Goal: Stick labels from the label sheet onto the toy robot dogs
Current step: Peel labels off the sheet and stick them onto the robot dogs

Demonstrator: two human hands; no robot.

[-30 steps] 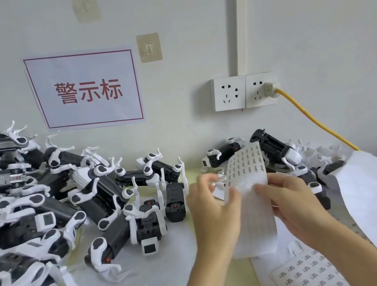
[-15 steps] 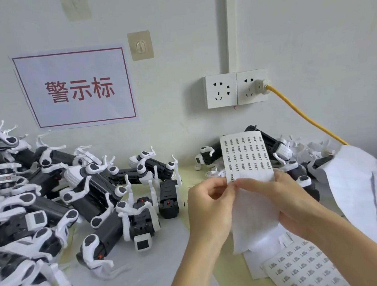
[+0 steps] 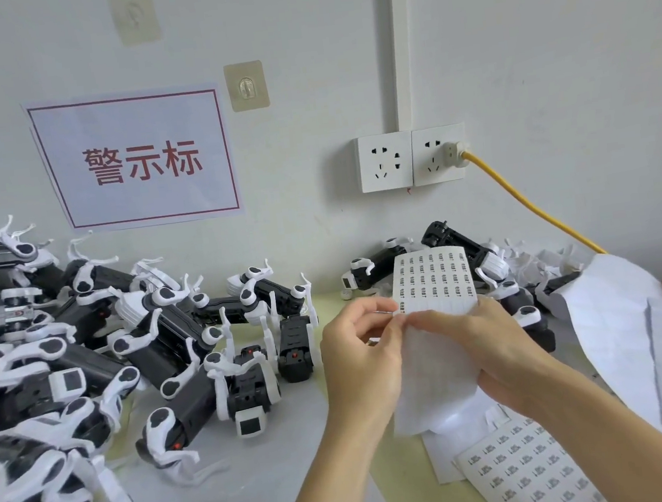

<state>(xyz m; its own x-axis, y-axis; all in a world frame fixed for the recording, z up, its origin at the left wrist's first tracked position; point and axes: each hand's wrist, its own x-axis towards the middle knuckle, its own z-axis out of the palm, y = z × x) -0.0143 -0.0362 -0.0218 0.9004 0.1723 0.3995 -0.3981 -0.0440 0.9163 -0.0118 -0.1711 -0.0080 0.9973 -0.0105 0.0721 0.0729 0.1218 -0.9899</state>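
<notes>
Left hand (image 3: pixel 359 355): centre of the frame, fingers curled, thumb and forefinger pinching at the left edge of the label sheet.
Right hand (image 3: pixel 485 351): just right of the left hand, gripping the label sheet, forefinger laid across its front below the printed rows.
Label sheet (image 3: pixel 431 280): held upright between both hands, centre right of the frame; printed labels fill its upper part, and the lower part is bare backing that curls down below the hands.
Toy robot dogs, main pile (image 3: pixel 86 361): black-and-white units heaped on the tabletop (image 3: pixel 265 485) across the left half of the frame, several lying on their sides or backs.
Toy robot dogs, second group (image 3: pixel 377 270): behind the label sheet at centre right, against the wall, partly hidden by the sheet.
Spare label sheet (image 3: pixel 528 472): flat on the tabletop at lower right, below the right forearm.
Loose white paper (image 3: pixel 626 324): draped at the right edge of the frame.
Wall sign (image 3: pixel 137 161): upper left, red characters inside a red border.
Wall sockets (image 3: pixel 411 157): upper centre, with a yellow cable (image 3: pixel 530 207) plugged into the right one and running down to the right.
Adhesive hook (image 3: pixel 246 86): on the wall, just right of the sign.
</notes>
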